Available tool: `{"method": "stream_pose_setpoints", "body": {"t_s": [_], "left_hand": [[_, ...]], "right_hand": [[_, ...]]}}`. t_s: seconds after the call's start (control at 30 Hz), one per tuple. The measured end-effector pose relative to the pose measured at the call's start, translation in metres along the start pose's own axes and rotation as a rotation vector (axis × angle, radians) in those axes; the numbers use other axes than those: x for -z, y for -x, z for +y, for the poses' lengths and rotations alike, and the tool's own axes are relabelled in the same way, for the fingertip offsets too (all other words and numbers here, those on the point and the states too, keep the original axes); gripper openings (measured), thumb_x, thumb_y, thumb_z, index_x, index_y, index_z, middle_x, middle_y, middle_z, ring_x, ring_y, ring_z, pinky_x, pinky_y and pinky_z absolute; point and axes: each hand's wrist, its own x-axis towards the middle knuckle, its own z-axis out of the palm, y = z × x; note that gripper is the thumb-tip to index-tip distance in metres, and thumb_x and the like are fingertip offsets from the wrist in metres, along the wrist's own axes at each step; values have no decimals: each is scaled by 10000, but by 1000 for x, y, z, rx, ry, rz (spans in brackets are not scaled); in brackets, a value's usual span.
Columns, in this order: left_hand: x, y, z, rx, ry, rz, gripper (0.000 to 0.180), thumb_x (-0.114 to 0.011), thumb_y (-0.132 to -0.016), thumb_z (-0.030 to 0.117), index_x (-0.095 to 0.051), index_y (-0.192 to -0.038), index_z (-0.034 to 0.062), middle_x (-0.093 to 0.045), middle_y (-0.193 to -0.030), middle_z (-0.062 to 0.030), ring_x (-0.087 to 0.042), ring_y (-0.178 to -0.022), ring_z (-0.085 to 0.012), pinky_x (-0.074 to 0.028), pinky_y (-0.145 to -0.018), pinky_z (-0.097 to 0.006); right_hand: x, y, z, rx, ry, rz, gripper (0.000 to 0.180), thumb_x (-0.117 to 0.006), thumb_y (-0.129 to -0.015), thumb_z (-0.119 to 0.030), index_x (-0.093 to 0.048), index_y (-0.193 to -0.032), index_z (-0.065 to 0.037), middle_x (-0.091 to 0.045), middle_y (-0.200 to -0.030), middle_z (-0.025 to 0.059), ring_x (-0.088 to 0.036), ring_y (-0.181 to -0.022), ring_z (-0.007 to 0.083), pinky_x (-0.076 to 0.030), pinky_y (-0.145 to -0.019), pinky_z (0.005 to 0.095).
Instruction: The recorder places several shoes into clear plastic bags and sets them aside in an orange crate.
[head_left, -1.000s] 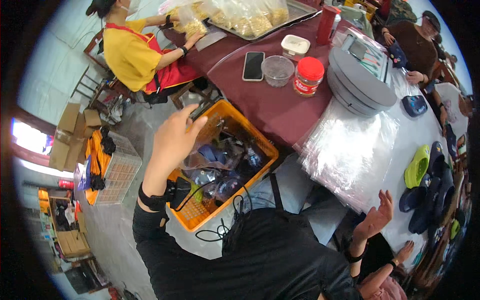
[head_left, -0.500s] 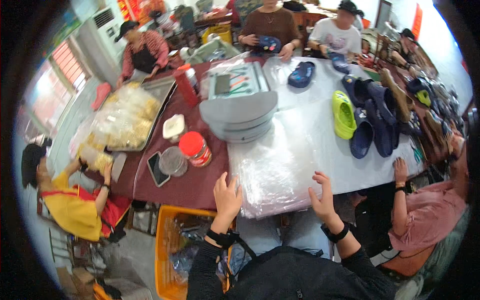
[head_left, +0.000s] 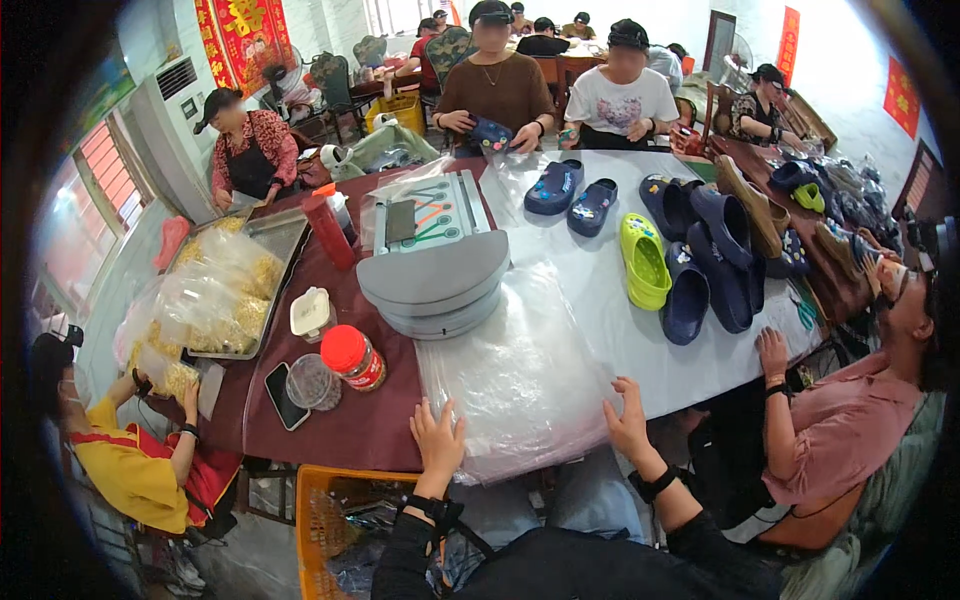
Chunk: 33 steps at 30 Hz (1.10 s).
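Note:
A stack of clear plastic bags (head_left: pixel 520 370) lies flat at the table's near edge, in front of me. My left hand (head_left: pixel 437 440) rests at its left edge, fingers spread. By the stack's near right corner is my right hand (head_left: pixel 630 425), also open, with fingers apart and nothing held. Whether the fingertips press on the plastic, I cannot tell. Just beyond the stack stands a grey piece with a rounded front (head_left: pixel 435 285), in front of a tray-like board (head_left: pixel 432 212) with coloured strips. To the left are a red-lidded jar (head_left: pixel 352 358) and a clear round tub (head_left: pixel 314 382).
Dark blue clogs (head_left: pixel 686 295) and a lime clog (head_left: pixel 645 262) lie on the right. A phone (head_left: pixel 286 398), a red bottle (head_left: pixel 328 230) and a metal tray (head_left: pixel 283 262) of bagged yellow food are left. An orange crate (head_left: pixel 305 520) stands below. Co-workers sit around the table.
My view has tilted upward. A second dark blue clog now lies by the first at the far side, and the person in white no longer holds one. My hands stay open beside the bags.

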Motion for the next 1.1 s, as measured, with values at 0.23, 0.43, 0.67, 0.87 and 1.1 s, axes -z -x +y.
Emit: {"method": "stream_pose_setpoints", "body": {"t_s": [0.23,0.43,0.67,0.87,1.1], "left_hand": [[-3,0,9,-22,-183,28,445,-505,-883,358,-495,-1290,179,-325,-1390,-245,-280,-1295,-405,-184,-1071,-526],[-7,-4,11,-41,-176,43,434,-502,-884,344,-504,-1288,186,-339,-1392,-225,-289,-1297,-390,-198,-1067,-520],[-6,5,13,-16,-175,61,415,-508,-884,312,-516,-1277,178,-365,-1378,-219,-309,-1279,-401,-207,-1063,-513],[-7,7,9,-16,-162,87,406,-512,-880,309,-531,-1261,172,-378,-1371,-221,-311,-1278,-399,-207,-1062,-511],[-4,1,1,-34,-168,84,406,-513,-881,317,-538,-1253,155,-373,-1378,-222,-305,-1282,-392,-205,-1063,-507]], "right_hand": [[-13,-11,27,8,210,-34,428,-602,-827,-194,-464,-1169,25,-488,-1217,250,-472,-1127,407,-378,-961,442],[2,-79,62,-63,397,115,464,-612,-814,-226,-464,-1202,-20,-455,-1283,197,-479,-1109,381,-390,-920,464],[21,-148,77,-23,708,216,616,-675,-746,-194,-425,-1288,-42,-357,-1393,169,-401,-1214,338,-351,-987,450],[23,-175,83,69,864,222,767,-725,-695,-205,-366,-1354,-45,-364,-1386,159,-357,-1269,309,-240,-1100,429],[7,-159,65,71,739,-34,383,-689,-640,-86,-540,-987,-20,-584,-929,163,-539,-971,338,-395,-921,434]]}}
